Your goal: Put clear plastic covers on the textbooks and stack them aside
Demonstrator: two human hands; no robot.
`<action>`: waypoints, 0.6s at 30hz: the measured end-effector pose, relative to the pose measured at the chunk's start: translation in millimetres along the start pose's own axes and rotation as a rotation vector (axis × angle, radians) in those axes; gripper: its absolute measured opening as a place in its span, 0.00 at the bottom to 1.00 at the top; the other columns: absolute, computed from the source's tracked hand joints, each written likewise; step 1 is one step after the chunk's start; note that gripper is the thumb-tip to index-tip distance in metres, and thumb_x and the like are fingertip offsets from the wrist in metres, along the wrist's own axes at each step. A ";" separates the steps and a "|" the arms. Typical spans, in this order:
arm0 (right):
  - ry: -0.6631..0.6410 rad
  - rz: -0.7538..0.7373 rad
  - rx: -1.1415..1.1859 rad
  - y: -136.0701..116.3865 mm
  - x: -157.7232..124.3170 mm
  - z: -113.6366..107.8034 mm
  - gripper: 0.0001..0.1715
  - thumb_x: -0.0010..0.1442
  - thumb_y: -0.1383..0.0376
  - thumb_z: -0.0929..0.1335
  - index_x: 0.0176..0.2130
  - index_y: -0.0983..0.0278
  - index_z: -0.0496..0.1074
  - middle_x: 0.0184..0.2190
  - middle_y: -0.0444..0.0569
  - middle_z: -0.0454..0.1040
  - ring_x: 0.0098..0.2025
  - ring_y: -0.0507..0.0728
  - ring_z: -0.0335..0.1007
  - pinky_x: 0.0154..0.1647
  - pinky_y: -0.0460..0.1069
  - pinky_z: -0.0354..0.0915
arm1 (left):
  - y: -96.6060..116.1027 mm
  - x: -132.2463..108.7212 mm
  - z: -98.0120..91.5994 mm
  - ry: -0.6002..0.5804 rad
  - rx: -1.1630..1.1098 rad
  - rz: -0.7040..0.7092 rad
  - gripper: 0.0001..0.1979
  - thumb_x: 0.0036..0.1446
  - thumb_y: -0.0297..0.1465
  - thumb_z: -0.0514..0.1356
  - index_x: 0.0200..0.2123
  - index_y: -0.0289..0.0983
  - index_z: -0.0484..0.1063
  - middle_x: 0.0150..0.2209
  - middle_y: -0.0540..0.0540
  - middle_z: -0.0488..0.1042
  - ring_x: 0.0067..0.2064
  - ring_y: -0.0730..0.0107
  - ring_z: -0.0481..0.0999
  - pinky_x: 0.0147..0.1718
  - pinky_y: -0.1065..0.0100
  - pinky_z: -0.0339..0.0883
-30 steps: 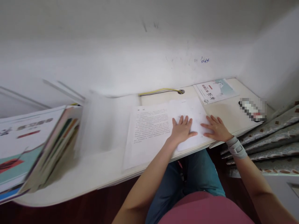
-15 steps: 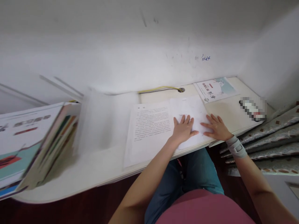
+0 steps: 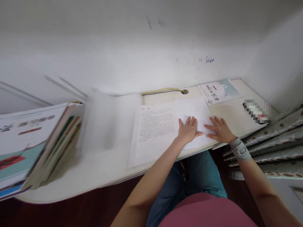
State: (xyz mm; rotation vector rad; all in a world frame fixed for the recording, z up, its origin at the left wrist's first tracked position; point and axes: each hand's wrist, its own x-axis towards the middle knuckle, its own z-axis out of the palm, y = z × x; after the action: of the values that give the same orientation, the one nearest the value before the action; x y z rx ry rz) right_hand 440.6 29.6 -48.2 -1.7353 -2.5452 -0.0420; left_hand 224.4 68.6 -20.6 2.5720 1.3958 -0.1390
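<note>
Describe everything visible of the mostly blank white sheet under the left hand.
The white sheet looks like paper, with a few small marks too faint to read. It lies flat on the desk, just right of the printed page. The left hand rests on it; the right hand overlaps its right edge.

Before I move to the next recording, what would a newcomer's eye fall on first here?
Probably the left grip, a bare hand spread over a white sheet, and the right grip, fingers splayed at that sheet's right side, a pale gray band round the wrist. Next might come the pile of books at the left of the white desk, and the pixelated patch near its right end.
</note>
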 end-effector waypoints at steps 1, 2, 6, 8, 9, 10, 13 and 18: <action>0.002 0.004 -0.001 -0.3 0.0 -0.4 0.32 0.60 0.45 0.62 0.61 0.47 0.60 0.67 0.52 0.51 0.67 0.69 0.44 0.61 0.67 0.45 | 1.0 0.1 0.4 0.011 -0.002 -0.004 0.38 0.61 0.53 0.38 0.67 0.36 0.47 0.68 0.37 0.43 0.68 0.46 0.41 0.59 0.32 0.35; 0.002 0.007 -0.001 -0.7 0.0 -0.8 0.32 0.60 0.44 0.61 0.61 0.47 0.60 0.67 0.52 0.51 0.67 0.69 0.44 0.62 0.67 0.45 | 2.2 0.0 0.9 0.023 -0.003 -0.009 0.38 0.61 0.53 0.37 0.67 0.35 0.47 0.68 0.37 0.43 0.68 0.47 0.41 0.59 0.32 0.35; -0.003 0.006 0.001 -2.4 -0.2 -3.3 0.32 0.60 0.45 0.62 0.61 0.48 0.61 0.67 0.52 0.52 0.67 0.69 0.44 0.61 0.66 0.46 | 7.3 0.1 4.4 0.045 -0.006 -0.033 0.38 0.62 0.52 0.33 0.66 0.33 0.47 0.68 0.37 0.44 0.68 0.50 0.43 0.60 0.34 0.34; -0.002 0.010 0.000 -2.9 -0.3 -4.4 0.32 0.60 0.45 0.62 0.61 0.48 0.61 0.66 0.52 0.53 0.67 0.68 0.45 0.62 0.66 0.46 | 8.7 0.7 6.1 0.052 -0.014 -0.035 0.38 0.62 0.52 0.33 0.66 0.33 0.47 0.68 0.37 0.44 0.68 0.50 0.43 0.60 0.34 0.34; -0.001 0.013 0.000 -3.0 -0.3 -4.7 0.32 0.60 0.45 0.62 0.61 0.48 0.62 0.66 0.52 0.53 0.67 0.68 0.45 0.62 0.66 0.46 | 8.9 0.8 6.7 0.056 -0.018 -0.033 0.38 0.62 0.52 0.33 0.66 0.33 0.47 0.68 0.37 0.44 0.68 0.49 0.43 0.60 0.34 0.34; 0.000 0.015 0.000 -2.9 -0.2 -4.9 0.32 0.60 0.45 0.62 0.60 0.48 0.62 0.66 0.52 0.53 0.67 0.68 0.45 0.61 0.66 0.46 | 8.6 0.4 6.9 0.063 -0.021 -0.029 0.39 0.62 0.52 0.33 0.66 0.33 0.47 0.68 0.37 0.44 0.68 0.49 0.42 0.60 0.34 0.34; 0.013 0.017 0.006 -2.1 0.3 -4.3 0.31 0.60 0.45 0.62 0.60 0.48 0.62 0.66 0.52 0.53 0.67 0.68 0.46 0.61 0.66 0.47 | 5.1 -5.4 5.2 0.095 -0.023 -0.008 0.40 0.61 0.54 0.35 0.67 0.34 0.45 0.68 0.36 0.42 0.69 0.49 0.40 0.60 0.34 0.34; 0.004 0.011 0.011 -0.8 0.8 -2.5 0.32 0.59 0.45 0.63 0.60 0.48 0.63 0.66 0.52 0.53 0.67 0.69 0.46 0.61 0.66 0.47 | -2.9 -23.4 -1.4 0.014 0.001 0.046 0.41 0.58 0.56 0.44 0.66 0.34 0.47 0.68 0.37 0.43 0.69 0.45 0.37 0.59 0.32 0.32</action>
State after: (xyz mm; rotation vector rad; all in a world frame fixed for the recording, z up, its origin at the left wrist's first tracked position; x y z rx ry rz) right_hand 439.7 29.9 -45.6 -1.7434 -2.5281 -0.0300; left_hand 209.2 51.4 -15.4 2.6086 1.3400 -0.1140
